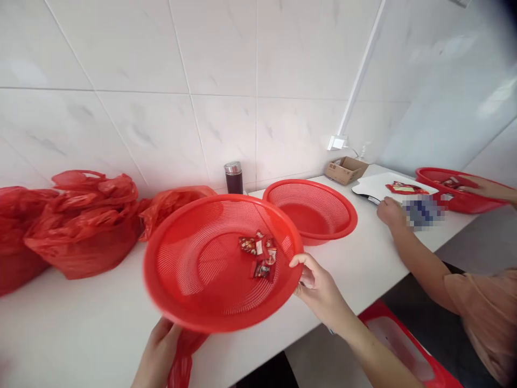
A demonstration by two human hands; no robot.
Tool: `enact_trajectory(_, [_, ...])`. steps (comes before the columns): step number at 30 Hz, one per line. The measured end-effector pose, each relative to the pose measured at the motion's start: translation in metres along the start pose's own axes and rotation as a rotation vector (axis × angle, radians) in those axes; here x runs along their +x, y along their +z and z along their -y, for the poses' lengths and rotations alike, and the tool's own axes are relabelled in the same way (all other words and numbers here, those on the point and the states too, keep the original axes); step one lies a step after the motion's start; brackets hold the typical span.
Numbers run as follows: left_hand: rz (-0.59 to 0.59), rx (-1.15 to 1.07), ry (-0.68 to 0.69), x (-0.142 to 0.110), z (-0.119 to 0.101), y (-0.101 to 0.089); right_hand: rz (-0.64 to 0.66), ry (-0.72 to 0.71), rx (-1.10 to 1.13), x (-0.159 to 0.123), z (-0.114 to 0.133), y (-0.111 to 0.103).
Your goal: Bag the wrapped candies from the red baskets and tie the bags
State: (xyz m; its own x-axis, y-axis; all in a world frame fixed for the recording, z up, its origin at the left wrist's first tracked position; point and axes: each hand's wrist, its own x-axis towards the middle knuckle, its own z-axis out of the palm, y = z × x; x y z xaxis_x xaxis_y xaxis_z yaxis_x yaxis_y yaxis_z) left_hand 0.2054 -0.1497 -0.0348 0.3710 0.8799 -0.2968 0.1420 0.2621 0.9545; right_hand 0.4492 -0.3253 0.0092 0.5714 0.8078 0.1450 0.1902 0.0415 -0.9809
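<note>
A red plastic mesh basket (214, 253) is held tilted above the white table. Several small wrapped candies (262, 257) lie in it, gathered toward its right side. My right hand (317, 288) is closed on the basket's right rim, thumb on top. At the lower left, my left hand (159, 347) is below the near rim, its fingers partly hidden by the basket. It appears closed on a red plastic bag (183, 361) that hangs beside it under the rim.
Filled red bags (89, 226) stand at left, near a dark flask (233, 178). Behind my right hand sits another red basket (315, 210). A cardboard box (346, 170) and white scale (375, 186) are farther right, where a co-worker's hand (488, 187) reaches into a red basket (464, 202).
</note>
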Motion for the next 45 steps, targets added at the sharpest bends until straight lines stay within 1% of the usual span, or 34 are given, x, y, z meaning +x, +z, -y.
enact_trajectory(2, [0.004, -0.032, -0.037, -0.003, -0.002, -0.009, -0.118, -0.053, -0.122, 0.002, -0.011, 0.004])
enact_trajectory(5, [0.035, -0.083, -0.119, -0.006, 0.001, -0.019, -0.279, -0.087, -0.210, 0.004, -0.029, 0.006])
enact_trajectory(6, [0.025, -0.109, -0.151, -0.006, 0.004, -0.022, -0.326, -0.086, -0.227, 0.004, -0.035, 0.006])
enact_trajectory(8, [-0.035, -0.174, -0.204, -0.008, 0.012, -0.029, -0.412, -0.082, -0.249, 0.006, -0.048, 0.006])
enact_trajectory(10, [-0.099, -0.234, -0.245, -0.011, 0.017, -0.034, -0.488, -0.088, -0.241, 0.009, -0.059, 0.006])
enact_trajectory(11, [-0.112, -0.268, -0.264, -0.013, 0.018, -0.036, -0.523, -0.096, -0.225, 0.010, -0.062, 0.007])
enact_trajectory(13, [-0.094, -0.357, -0.315, -0.019, 0.016, -0.038, -0.579, -0.109, -0.171, 0.011, -0.062, 0.009])
enact_trajectory(15, [-0.062, -0.466, -0.391, -0.023, 0.011, -0.038, -0.616, -0.100, -0.105, 0.006, -0.055, 0.015])
enact_trajectory(18, [-0.014, -0.620, -0.499, -0.027, 0.007, -0.032, -0.654, -0.042, 0.011, -0.015, -0.038, 0.035])
enact_trajectory(19, [0.015, -0.658, -0.520, -0.028, 0.007, -0.029, -0.623, -0.019, 0.038, -0.024, -0.032, 0.045])
enact_trajectory(20, [0.048, -0.684, -0.533, -0.029, 0.008, -0.024, -0.549, 0.005, 0.051, -0.033, -0.026, 0.057])
enact_trajectory(21, [0.082, -0.698, -0.543, -0.031, 0.010, -0.019, -0.428, 0.028, 0.046, -0.042, -0.022, 0.069])
enact_trajectory(22, [0.114, -0.701, -0.547, -0.034, 0.012, -0.013, -0.277, 0.048, 0.028, -0.048, -0.018, 0.083])
enact_trajectory(23, [0.146, -0.698, -0.539, -0.037, 0.015, -0.007, -0.122, 0.072, 0.006, -0.053, -0.016, 0.095])
enact_trajectory(24, [0.179, -0.696, -0.533, -0.041, 0.017, -0.001, 0.004, 0.095, -0.006, -0.054, -0.015, 0.107])
enact_trajectory(25, [0.210, -0.700, -0.527, -0.044, 0.019, 0.003, 0.080, 0.109, -0.005, -0.054, -0.016, 0.116])
enact_trajectory(26, [0.229, -0.706, -0.516, -0.046, 0.020, 0.006, 0.098, 0.119, 0.008, -0.051, -0.017, 0.122])
enact_trajectory(27, [0.230, -0.705, -0.493, -0.048, 0.022, 0.005, 0.073, 0.129, 0.027, -0.047, -0.020, 0.126])
enact_trajectory(28, [0.198, -0.698, -0.457, -0.048, 0.024, 0.001, 0.019, 0.138, 0.058, -0.042, -0.022, 0.126])
enact_trajectory(30, [0.084, -0.657, -0.358, -0.043, 0.028, -0.015, -0.089, 0.146, 0.160, -0.035, -0.026, 0.120])
enact_trajectory(31, [0.035, -0.622, -0.309, -0.040, 0.031, -0.025, -0.116, 0.150, 0.223, -0.032, -0.027, 0.116])
enact_trajectory(33, [0.000, -0.534, -0.247, -0.033, 0.034, -0.045, -0.129, 0.141, 0.320, -0.031, -0.027, 0.110])
enact_trajectory(34, [-0.008, -0.486, -0.219, -0.031, 0.034, -0.052, -0.130, 0.131, 0.336, -0.032, -0.027, 0.109])
enact_trajectory(35, [-0.041, -0.435, -0.165, -0.031, 0.033, -0.057, -0.139, 0.120, 0.327, -0.033, -0.026, 0.109])
enact_trajectory(36, [-0.110, -0.368, -0.076, -0.033, 0.031, -0.058, -0.158, 0.106, 0.299, -0.034, -0.026, 0.110])
enact_trajectory(37, [-0.206, -0.280, 0.055, -0.037, 0.028, -0.056, -0.179, 0.088, 0.260, -0.035, -0.025, 0.112])
enact_trajectory(38, [-0.294, -0.157, 0.213, -0.043, 0.024, -0.052, -0.190, 0.067, 0.217, -0.037, -0.025, 0.115])
enact_trajectory(39, [-0.347, -0.006, 0.381, -0.049, 0.021, -0.045, -0.187, 0.046, 0.174, -0.038, -0.024, 0.118])
enact_trajectory(40, [-0.342, 0.167, 0.540, -0.054, 0.020, -0.036, -0.172, 0.025, 0.138, -0.040, -0.023, 0.121])
enact_trajectory(41, [-0.283, 0.347, 0.669, -0.057, 0.019, -0.028, -0.145, 0.010, 0.118, -0.041, -0.022, 0.124])
enact_trajectory(42, [-0.207, 0.519, 0.761, -0.058, 0.021, -0.019, -0.111, 0.003, 0.116, -0.043, -0.020, 0.126])
enact_trajectory(43, [-0.140, 0.668, 0.815, -0.055, 0.024, -0.012, -0.074, 0.007, 0.128, -0.045, -0.018, 0.128])
enact_trajectory(44, [-0.096, 0.793, 0.826, -0.050, 0.028, -0.007, -0.039, 0.016, 0.139, -0.047, -0.017, 0.130])
enact_trajectory(45, [-0.082, 0.895, 0.806, -0.041, 0.032, -0.006, -0.012, 0.023, 0.139, -0.048, -0.017, 0.129])
